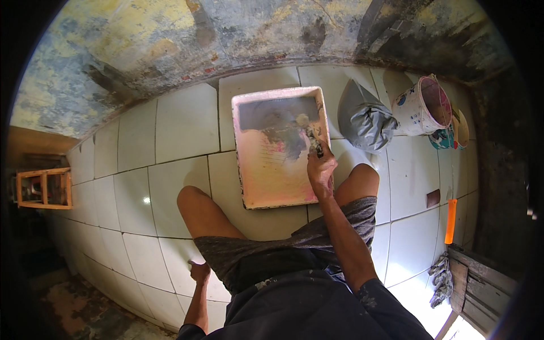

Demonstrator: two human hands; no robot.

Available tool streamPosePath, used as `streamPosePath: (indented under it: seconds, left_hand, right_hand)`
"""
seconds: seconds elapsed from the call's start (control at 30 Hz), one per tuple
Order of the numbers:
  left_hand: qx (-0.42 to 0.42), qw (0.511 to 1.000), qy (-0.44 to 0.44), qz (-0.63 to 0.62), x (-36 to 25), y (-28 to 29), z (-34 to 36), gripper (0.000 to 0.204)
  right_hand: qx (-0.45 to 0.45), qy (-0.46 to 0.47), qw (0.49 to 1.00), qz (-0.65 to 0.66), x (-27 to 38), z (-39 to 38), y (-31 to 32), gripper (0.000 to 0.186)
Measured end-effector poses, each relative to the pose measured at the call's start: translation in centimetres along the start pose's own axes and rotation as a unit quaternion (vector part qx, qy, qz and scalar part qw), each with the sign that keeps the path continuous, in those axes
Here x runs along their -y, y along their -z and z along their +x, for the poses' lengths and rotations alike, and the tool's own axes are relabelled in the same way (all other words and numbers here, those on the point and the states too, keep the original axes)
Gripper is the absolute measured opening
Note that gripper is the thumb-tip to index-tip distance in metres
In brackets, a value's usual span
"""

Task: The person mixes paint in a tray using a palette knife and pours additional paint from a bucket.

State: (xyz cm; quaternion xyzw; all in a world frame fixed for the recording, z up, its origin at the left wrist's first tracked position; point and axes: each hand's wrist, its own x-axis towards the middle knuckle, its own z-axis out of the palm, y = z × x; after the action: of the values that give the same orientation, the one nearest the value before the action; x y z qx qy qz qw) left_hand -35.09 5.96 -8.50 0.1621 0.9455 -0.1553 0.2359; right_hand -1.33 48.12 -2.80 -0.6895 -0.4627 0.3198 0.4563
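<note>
My right hand (322, 164) is wrapped round a paint-spattered handled tool (313, 139). The tool's far end reaches into wet grey paste in a shallow pink-stained tray (240, 170); its exact kind does not show. The grey paste (277, 113) fills the tray's far end, and a smear of it runs toward the middle. The tray lies on the floor beyond my knees. Beside my left hip, away from the tray, my left hand (198, 272) hangs low with its fingers curled in. What they hold, if anything, is too small to make out.
A crumpled grey plastic bag (368, 119) stands right of the tray, next to a tilted paint-splashed bucket (416, 107). Farther right are a teal container (442, 139) and an orange-handled tool (451, 221). A stained wall (170, 51) bounds the tiled floor (181, 136). An orange wooden frame (44, 188) stands left.
</note>
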Motion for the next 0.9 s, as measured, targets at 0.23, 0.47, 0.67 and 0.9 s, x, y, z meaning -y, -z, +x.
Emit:
streamPosePath:
  seconds: [0.23, 0.47, 0.67, 0.9]
  left_hand:
    - [-0.008, 1.0, -0.005, -0.014, 0.6, -0.3, 0.2, 0.097]
    - [0.002, 1.0, -0.016, -0.004, 0.5, -0.3, 0.2, 0.102]
    - [-0.01, 1.0, -0.006, 0.008, 0.2, -0.1, -0.1, 0.097]
    - [-0.007, 1.0, -0.012, -0.009, -0.3, 0.0, -0.6, 0.092]
  right_hand:
    - [0.053, -0.05, 0.997, 0.036, -1.1, 0.0, -0.4, 0.028]
    - [0.036, -0.02, 0.999, -0.001, -0.8, -0.1, -0.3, 0.032]
    - [-0.006, -0.003, 0.999, 0.048, -1.2, -0.1, -1.0, 0.032]
    - [0.044, 0.009, 0.998, 0.035, -0.7, -1.1, -0.8, 0.03]
